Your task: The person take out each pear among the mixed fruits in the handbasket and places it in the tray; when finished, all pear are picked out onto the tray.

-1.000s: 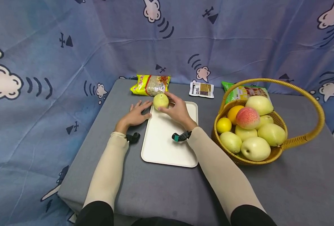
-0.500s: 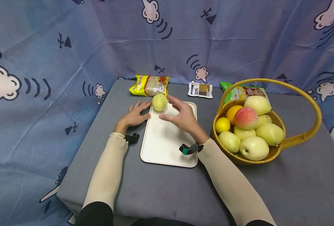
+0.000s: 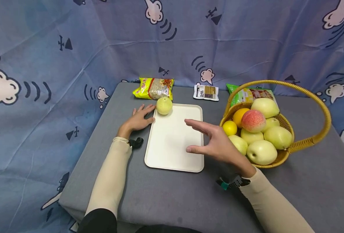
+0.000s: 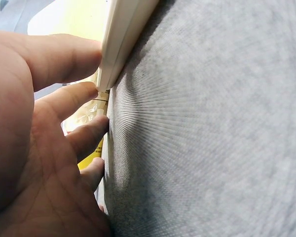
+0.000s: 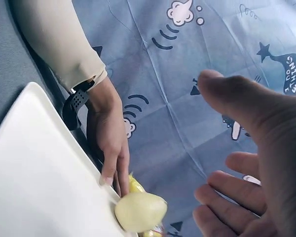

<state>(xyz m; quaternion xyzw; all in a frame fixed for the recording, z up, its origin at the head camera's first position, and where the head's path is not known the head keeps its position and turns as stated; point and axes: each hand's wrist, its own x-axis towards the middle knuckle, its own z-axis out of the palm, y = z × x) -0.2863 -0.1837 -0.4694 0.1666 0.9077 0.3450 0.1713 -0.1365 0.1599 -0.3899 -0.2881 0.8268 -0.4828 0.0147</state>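
Note:
A pale yellow-green round fruit (image 3: 164,105), perhaps a pear, sits in the far left corner of a white tray (image 3: 177,139). Beside that corner my left hand (image 3: 138,119) rests with fingers spread, thumb and fingertips touching the tray's left edge, as the left wrist view also shows. My right hand (image 3: 215,140) hovers over the tray's right edge, holding nothing, its thumb and fingers apart. To its right stands a wicker basket (image 3: 289,127) with a peach (image 3: 254,121), an orange (image 3: 240,117), a lemon (image 3: 229,128) and several pale green fruits; the hand partly covers its left side.
Behind the tray lies a yellow food bag (image 3: 155,88). A small white packet (image 3: 206,93) is to its right, and a green bag (image 3: 249,95) lies partly hidden behind the basket. The basket's tall handle (image 3: 324,113) leans to the right. A patterned curtain (image 3: 172,42) hangs behind the grey table.
My right hand has let go of the pale round fruit on the tray and moved right and nearer, toward the basket. The left hand stays at the tray's edge.

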